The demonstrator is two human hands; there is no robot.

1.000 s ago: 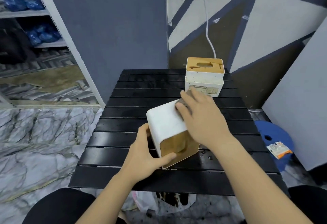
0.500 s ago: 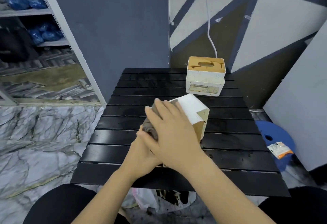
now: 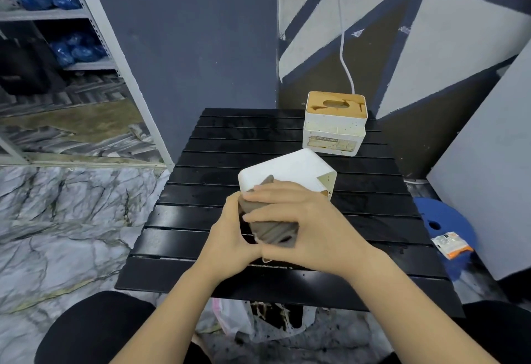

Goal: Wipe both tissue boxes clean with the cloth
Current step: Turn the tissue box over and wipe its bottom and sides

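Fingers (image 3: 267, 197) of right hand (image 3: 310, 220) grip grey cloth (image 3: 273, 228) against tilted tissue box (image 3: 287, 171), left hand (image 3: 230, 237) steadying, on black slatted table (image 3: 287, 277).

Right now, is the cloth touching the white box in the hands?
Touching. The head view shows the right hand pressing the grey cloth flat against the tilted box, with no gap between them.

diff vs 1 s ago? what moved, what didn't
The right hand slid the grey cloth from the tilted tissue box's far side to its near-left side. The box turned, its wooden face now pointing right. The left hand still holds it. The far tissue box stayed put.
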